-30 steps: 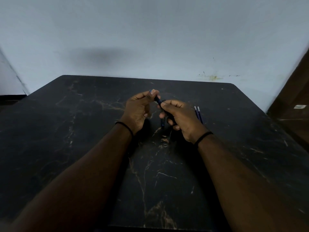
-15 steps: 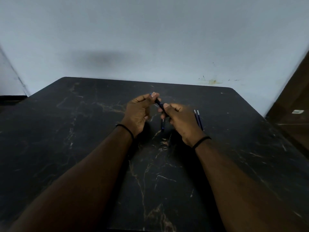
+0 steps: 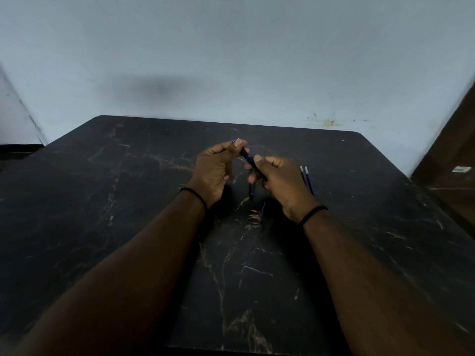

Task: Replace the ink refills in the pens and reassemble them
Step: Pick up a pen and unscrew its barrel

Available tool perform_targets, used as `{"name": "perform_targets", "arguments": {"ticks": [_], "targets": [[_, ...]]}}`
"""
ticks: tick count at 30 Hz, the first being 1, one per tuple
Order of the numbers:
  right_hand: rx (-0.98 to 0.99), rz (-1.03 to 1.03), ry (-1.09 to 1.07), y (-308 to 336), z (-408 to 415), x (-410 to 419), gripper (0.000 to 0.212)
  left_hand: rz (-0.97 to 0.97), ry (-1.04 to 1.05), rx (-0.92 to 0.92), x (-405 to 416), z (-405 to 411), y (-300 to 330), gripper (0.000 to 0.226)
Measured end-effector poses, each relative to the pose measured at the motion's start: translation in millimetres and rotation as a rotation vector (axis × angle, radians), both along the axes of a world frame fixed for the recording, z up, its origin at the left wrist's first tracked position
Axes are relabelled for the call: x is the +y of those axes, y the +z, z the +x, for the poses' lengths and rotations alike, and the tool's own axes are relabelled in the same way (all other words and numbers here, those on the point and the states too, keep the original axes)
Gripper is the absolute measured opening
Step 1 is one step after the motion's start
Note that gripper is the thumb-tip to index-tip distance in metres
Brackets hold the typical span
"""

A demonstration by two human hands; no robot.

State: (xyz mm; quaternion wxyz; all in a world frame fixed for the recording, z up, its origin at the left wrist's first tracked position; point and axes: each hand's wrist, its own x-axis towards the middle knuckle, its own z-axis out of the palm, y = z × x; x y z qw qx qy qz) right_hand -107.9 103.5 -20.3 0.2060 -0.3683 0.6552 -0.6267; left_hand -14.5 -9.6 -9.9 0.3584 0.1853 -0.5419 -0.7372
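A dark blue pen is held between both hands above the middle of the black marble table. My left hand pinches its far tip end between thumb and forefinger. My right hand grips the near end, fingers curled round the barrel. A second dark pen piece lies on the table under my hands, partly hidden. Two thin blue ink refills with pale tips lie side by side just right of my right hand.
A pale wall rises straight behind the table's far edge. A brown wooden panel stands at the right. The table's near edge runs under my forearms.
Both hands have stayed on the pen. My right hand has shifted slightly along the barrel; the view has shifted a little.
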Motion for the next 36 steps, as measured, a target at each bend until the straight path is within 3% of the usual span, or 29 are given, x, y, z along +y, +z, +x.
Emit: {"name": "perform_targets", "arguments": {"ticks": [4, 7, 15, 22, 29, 34, 36], "targets": [[0.042, -0.008, -0.007, 2.9, 1.1, 2.8, 0.020, -0.008, -0.001, 0.001, 1.0, 0.9, 0.3, 0.014], [-0.061, -0.077, 0.056, 4.9, 2.5, 5.2, 0.005, -0.019, 0.001, -0.011, 0.4, 0.2, -0.7, 0.015], [-0.041, 0.042, -0.005, 6.6, 1.8, 3.9, 0.035, -0.027, -0.018, 0.020, -4.1, -3.4, -4.4, 0.013], [-0.061, -0.070, 0.015, 7.3, 4.4, 5.9, 0.009, -0.017, -0.019, 0.028, -4.9, -1.7, -5.6, 0.013], [-0.087, 0.032, 0.018, 7.1, 3.9, 3.3, 0.034, -0.016, -0.021, 0.021, -3.4, -2.4, -4.5, 0.013], [-0.047, -0.033, 0.006, 6.8, 2.8, 4.7, 0.009, -0.027, -0.027, 0.021, -5.0, -1.3, -5.3, 0.014], [-0.055, -0.062, 0.009, 6.5, 2.7, 4.8, 0.015, -0.024, -0.030, 0.019, -5.2, -0.2, -5.7, 0.014]]}}
